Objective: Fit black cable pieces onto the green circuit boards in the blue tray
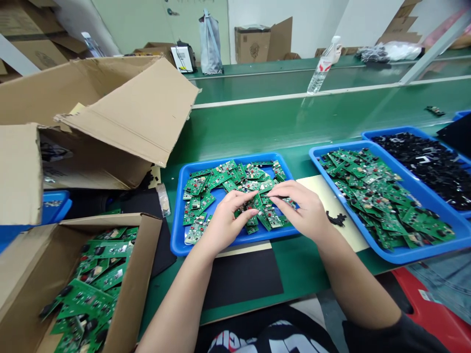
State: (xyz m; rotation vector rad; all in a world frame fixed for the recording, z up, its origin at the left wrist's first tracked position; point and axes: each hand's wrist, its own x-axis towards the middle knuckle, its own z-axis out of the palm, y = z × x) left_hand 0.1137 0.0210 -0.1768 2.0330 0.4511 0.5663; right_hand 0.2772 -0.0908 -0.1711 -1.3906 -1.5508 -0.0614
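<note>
My left hand (231, 215) is over the middle blue tray (174, 230), its thumb and fingers bent around the edge of a green circuit board (262, 208). Close by on the right, my right hand (300, 206) has its thumb and fingertips pinched together near the same board. Something small and dark seems to show at those fingertips, too small to name. Loose green circuit boards (198, 203) with red and black parts lie in the tray around and under both hands.
To the right stands a blue tray (390, 255) heaped with circuit boards, and behind it another tray of black parts (419, 162). Small black pieces (335, 218) lie on yellow paper (312, 189). Cardboard boxes (150, 245) crowd the left. A bottle (324, 68) stands at the back.
</note>
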